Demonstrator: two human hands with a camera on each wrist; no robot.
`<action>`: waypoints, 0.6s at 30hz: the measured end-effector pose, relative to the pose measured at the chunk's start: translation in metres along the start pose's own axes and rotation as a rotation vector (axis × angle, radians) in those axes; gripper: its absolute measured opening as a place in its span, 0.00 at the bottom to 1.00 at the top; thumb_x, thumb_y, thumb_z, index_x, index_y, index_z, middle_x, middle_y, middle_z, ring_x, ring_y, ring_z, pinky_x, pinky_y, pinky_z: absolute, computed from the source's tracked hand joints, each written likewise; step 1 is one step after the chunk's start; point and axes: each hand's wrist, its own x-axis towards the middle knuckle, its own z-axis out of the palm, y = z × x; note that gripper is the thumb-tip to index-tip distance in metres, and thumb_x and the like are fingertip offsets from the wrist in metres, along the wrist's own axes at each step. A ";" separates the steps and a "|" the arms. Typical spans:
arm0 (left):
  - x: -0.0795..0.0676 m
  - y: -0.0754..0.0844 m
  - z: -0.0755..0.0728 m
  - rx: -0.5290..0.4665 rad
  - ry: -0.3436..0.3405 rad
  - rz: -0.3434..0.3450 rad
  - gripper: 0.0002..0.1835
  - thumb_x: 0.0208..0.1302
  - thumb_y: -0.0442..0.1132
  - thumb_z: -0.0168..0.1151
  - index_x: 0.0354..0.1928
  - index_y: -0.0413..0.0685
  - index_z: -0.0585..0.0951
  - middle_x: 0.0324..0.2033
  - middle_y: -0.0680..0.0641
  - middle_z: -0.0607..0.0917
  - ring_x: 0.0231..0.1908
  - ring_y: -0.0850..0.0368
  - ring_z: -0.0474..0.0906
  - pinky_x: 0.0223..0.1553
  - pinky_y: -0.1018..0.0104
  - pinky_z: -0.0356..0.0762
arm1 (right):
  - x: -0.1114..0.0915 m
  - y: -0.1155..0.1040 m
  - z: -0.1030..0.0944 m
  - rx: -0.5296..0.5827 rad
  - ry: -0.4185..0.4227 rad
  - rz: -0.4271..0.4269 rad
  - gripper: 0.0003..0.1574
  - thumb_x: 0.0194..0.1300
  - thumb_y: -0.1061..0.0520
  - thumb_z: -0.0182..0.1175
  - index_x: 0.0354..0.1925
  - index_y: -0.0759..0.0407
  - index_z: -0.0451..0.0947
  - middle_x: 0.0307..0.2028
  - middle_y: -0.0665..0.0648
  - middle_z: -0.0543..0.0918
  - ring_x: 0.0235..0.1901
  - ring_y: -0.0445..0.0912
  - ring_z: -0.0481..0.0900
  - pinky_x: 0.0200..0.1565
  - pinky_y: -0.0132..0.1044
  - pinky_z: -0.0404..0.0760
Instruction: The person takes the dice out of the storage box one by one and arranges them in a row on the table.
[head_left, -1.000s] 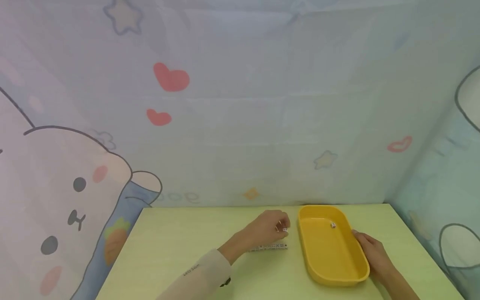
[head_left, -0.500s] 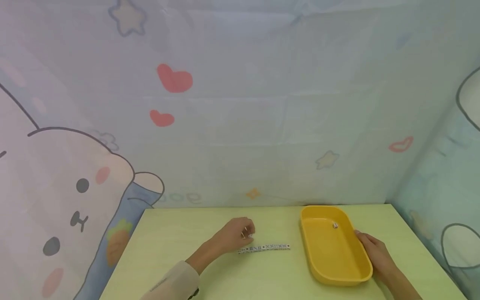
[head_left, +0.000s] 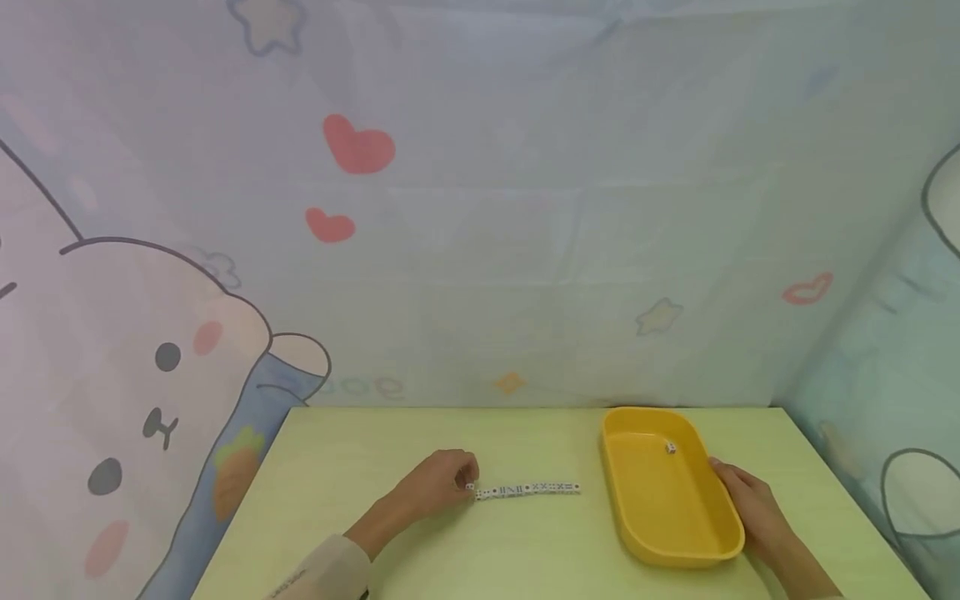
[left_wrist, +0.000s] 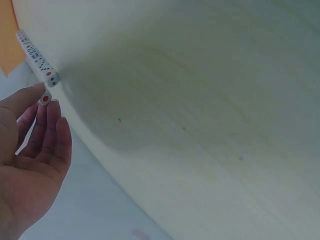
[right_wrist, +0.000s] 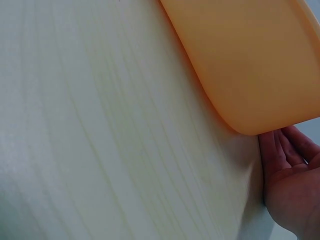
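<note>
Thumb and fingers of my left hand (head_left: 437, 485) pinch a small white die (left_wrist: 45, 98) at the left end of a row of dice (head_left: 528, 490). In the left wrist view the held die shows one red dot and sits close to the row's end die (left_wrist: 52, 79). On the right is a yellow tray (head_left: 667, 521) with one die (head_left: 671, 448) lying near its far end. My right hand (head_left: 753, 504) rests against the tray's right outer side, its fingers extended along the wall and partly hidden by it in the right wrist view.
The pale green table (head_left: 352, 450) backs onto a printed cloth (head_left: 480, 275) with hearts and a cartoon animal. The cloth also runs down the right side. The row of dice stretches across the middle, its right end short of the tray.
My left hand has moved left and slightly down from beside the tray, carrying the die to the row's left end and uncovering the row. The right hand and tray stay in place.
</note>
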 end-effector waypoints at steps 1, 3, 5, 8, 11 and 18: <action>0.000 -0.001 0.001 0.009 0.000 -0.001 0.09 0.65 0.31 0.74 0.41 0.47 0.83 0.37 0.55 0.84 0.39 0.63 0.80 0.43 0.68 0.81 | 0.000 0.000 0.000 -0.001 0.002 0.001 0.58 0.78 0.25 0.49 0.80 0.69 0.57 0.45 0.50 0.86 0.40 0.45 0.85 0.43 0.43 0.88; 0.000 -0.003 0.003 0.028 0.005 0.001 0.09 0.64 0.31 0.75 0.41 0.48 0.83 0.36 0.55 0.84 0.38 0.63 0.79 0.43 0.68 0.81 | 0.000 0.000 0.000 -0.001 0.008 0.000 0.58 0.78 0.25 0.49 0.79 0.69 0.58 0.45 0.50 0.86 0.40 0.45 0.85 0.42 0.43 0.88; 0.000 -0.004 0.004 0.036 0.012 0.003 0.09 0.64 0.32 0.75 0.41 0.48 0.83 0.36 0.55 0.84 0.37 0.63 0.79 0.42 0.68 0.81 | 0.000 -0.001 0.000 0.000 0.008 -0.003 0.57 0.78 0.25 0.49 0.79 0.69 0.58 0.45 0.50 0.86 0.40 0.45 0.86 0.43 0.44 0.88; 0.000 -0.007 0.005 0.033 0.007 0.012 0.09 0.64 0.31 0.75 0.40 0.48 0.83 0.35 0.55 0.84 0.36 0.63 0.79 0.40 0.69 0.81 | 0.000 -0.001 0.000 -0.005 0.012 -0.005 0.57 0.78 0.25 0.49 0.79 0.69 0.58 0.44 0.50 0.86 0.40 0.45 0.86 0.42 0.43 0.88; 0.001 -0.009 0.007 0.023 -0.013 0.018 0.09 0.64 0.32 0.75 0.41 0.49 0.83 0.35 0.56 0.84 0.36 0.65 0.78 0.40 0.70 0.80 | -0.001 -0.001 0.000 -0.007 0.012 -0.009 0.57 0.79 0.25 0.48 0.79 0.70 0.58 0.44 0.50 0.86 0.39 0.45 0.85 0.42 0.44 0.88; 0.001 -0.012 0.013 -0.006 -0.027 0.018 0.11 0.65 0.35 0.76 0.43 0.52 0.83 0.37 0.59 0.83 0.38 0.66 0.78 0.43 0.69 0.81 | -0.001 0.000 0.001 0.018 0.017 -0.012 0.55 0.79 0.27 0.49 0.78 0.69 0.59 0.43 0.50 0.86 0.39 0.45 0.86 0.42 0.44 0.88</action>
